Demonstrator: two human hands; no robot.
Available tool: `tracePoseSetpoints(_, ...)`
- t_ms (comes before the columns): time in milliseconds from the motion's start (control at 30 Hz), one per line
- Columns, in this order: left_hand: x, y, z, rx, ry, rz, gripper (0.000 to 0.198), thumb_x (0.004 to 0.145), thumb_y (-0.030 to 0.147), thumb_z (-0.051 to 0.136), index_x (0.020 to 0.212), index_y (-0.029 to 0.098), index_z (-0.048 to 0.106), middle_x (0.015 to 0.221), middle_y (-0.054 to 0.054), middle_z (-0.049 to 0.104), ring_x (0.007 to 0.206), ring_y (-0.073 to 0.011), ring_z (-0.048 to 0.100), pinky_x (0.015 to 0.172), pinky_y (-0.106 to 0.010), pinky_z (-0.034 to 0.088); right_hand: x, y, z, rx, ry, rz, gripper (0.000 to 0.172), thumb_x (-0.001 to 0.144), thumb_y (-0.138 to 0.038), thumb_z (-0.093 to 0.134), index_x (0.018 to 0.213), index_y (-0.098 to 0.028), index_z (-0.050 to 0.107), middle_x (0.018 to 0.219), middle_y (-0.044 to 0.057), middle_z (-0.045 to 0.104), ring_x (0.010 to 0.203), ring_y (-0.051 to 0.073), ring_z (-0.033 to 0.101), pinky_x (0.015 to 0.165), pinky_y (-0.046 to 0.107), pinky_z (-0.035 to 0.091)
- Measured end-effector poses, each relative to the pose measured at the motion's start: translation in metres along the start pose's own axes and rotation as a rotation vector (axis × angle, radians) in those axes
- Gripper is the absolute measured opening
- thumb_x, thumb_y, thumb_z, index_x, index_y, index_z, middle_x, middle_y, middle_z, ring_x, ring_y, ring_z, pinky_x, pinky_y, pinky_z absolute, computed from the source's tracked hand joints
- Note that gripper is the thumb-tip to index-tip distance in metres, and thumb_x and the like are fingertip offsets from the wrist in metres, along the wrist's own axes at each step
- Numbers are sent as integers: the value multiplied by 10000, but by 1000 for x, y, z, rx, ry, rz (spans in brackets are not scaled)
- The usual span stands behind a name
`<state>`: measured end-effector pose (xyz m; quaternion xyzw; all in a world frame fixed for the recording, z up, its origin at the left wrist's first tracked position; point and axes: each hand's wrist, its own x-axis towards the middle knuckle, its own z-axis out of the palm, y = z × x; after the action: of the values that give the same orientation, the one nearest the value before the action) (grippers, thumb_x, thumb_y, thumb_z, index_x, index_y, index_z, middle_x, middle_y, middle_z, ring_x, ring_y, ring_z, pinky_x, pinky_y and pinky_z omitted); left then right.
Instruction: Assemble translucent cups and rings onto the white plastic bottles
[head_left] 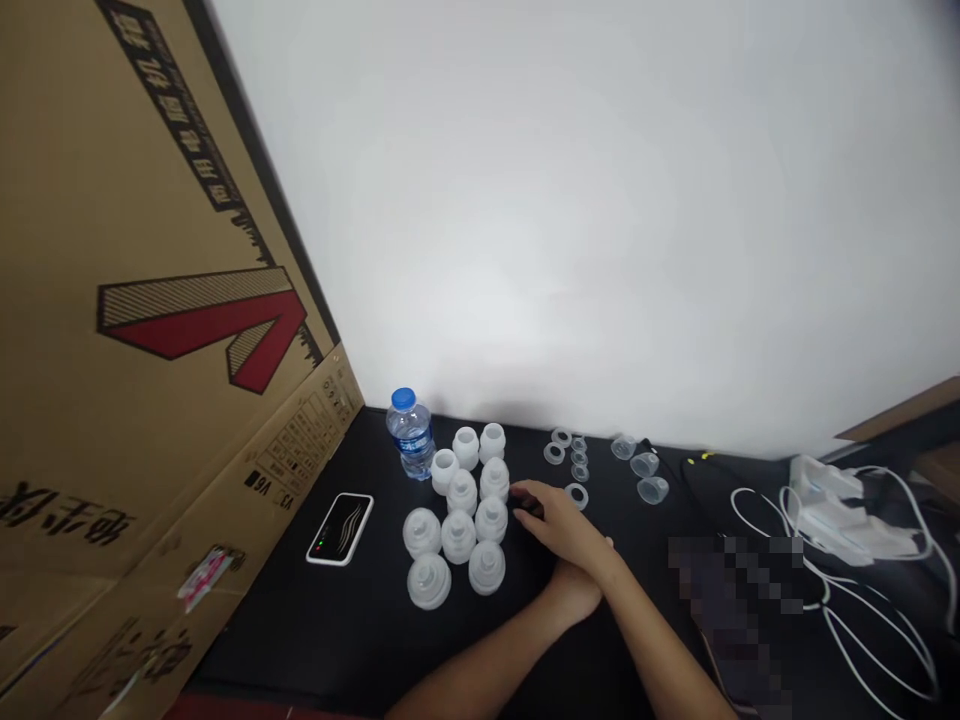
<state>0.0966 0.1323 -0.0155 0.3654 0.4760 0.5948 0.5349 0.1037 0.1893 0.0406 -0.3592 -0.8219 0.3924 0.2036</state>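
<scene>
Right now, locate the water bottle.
In the head view, the water bottle stands at the back left of the table, beside a white plastic piece, right of the cardboard.

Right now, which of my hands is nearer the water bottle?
Right hand: nearer, to the right of the water bottle, just past the white pieces. Left hand: farther, lying below the right hand, further from the bottle.

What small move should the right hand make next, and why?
Probably ease the right hand back slightly. Its fingers sit right beside a frosted white cup, by a small dark object that is hard to make out. Clearing them would likely avoid bumping the closely grouped cups and show what that object is.
</scene>
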Motion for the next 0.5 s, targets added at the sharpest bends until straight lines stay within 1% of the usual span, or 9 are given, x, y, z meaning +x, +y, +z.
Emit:
tracePoseSetpoints(33, -2, 2, -2, 30, -61, -21, 338, 941, 588, 690, 784, 290, 661, 696, -45, 645, 756, -272, 636, 706, -419, 570, -1, -1, -4, 36, 9, 10, 280, 954, -230, 678, 1217, -252, 772, 1172, 78, 820, 986, 271, 774, 888, 421, 623)
tracePoseSetpoints(100, -6, 6, -5, 84, -159, -54, 366, 942, 529, 663, 689, 271, 609, 621, -29, 596, 647, -238, 587, 634, -387, 513, -2, 0, -15, 118, 57, 27, 211, 992, -310, 664, 1156, -242, 778, 1097, 72, 832, 958, 261, 782, 875, 408, 622)
tracePoseSetpoints(167, -6, 10, -8, 122, -214, -65, 407, 942, 462, 634, 600, 254, 557, 529, -3, 524, 531, -190, 512, 579, -353, 440, -4, 7, -29, 191, 126, 36, 230, 1011, -394, 658, 1126, -228, 769, 1020, 65, 833, 926, 251, 785, 866, 394, 622)
tracePoseSetpoints(233, -5, 14, -10, 166, -262, -77, 389, 959, 417, 592, 620, 226, 612, 493, 17, 503, 474, -158, 473, 566, -326, 399, -6, 19, -44, 240, 184, 67, 289, 1017, -467, 649, 1110, -215, 756, 950, 58, 828, 838, 237, 781, 782, 362, 619)
tracePoseSetpoints(267, -4, 16, -11, 192, -272, -79, 373, 974, 408, 572, 674, 208, 667, 497, 23, 515, 469, -151, 477, 568, -313, 392, -7, 26, -51, 240, 223, 83, 322, 1023, -500, 636, 1097, -209, 754, 918, 57, 823, 816, 235, 775, 754, 350, 610)
tracePoseSetpoints(333, -3, 21, -13, 255, -272, -70, 375, 1018, 410, 527, 807, 184, 740, 537, 23, 558, 498, -148, 520, 582, -292, 397, -11, 42, -63, 189, 369, 111, 401, 1024, -577, 620, 1025, -198, 753, 830, 52, 801, 727, 223, 740, 704, 338, 579)
tracePoseSetpoints(400, -4, 28, -16, 335, -259, -30, 384, 1048, 406, 510, 852, 182, 752, 606, 7, 608, 571, -158, 581, 613, -284, 420, -15, 56, -69, 126, 562, 142, 483, 1015, -642, 597, 970, -186, 748, 756, 52, 774, 678, 222, 708, 688, 340, 557)
tracePoseSetpoints(467, -5, 35, -20, 445, -239, 55, 341, 1057, 363, 515, 870, 196, 747, 724, -22, 670, 678, -183, 636, 662, -297, 463, -18, 67, -70, 68, 693, 176, 523, 1003, -675, 586, 933, -182, 747, 711, 52, 754, 659, 225, 693, 685, 346, 544)
tracePoseSetpoints(500, -6, 39, -21, 531, -220, 133, 297, 1055, 323, 522, 900, 206, 747, 817, -41, 702, 752, -200, 657, 714, -316, 492, -19, 70, -69, 50, 718, 191, 523, 996, -675, 588, 922, -183, 748, 706, 54, 753, 657, 228, 693, 685, 348, 541)
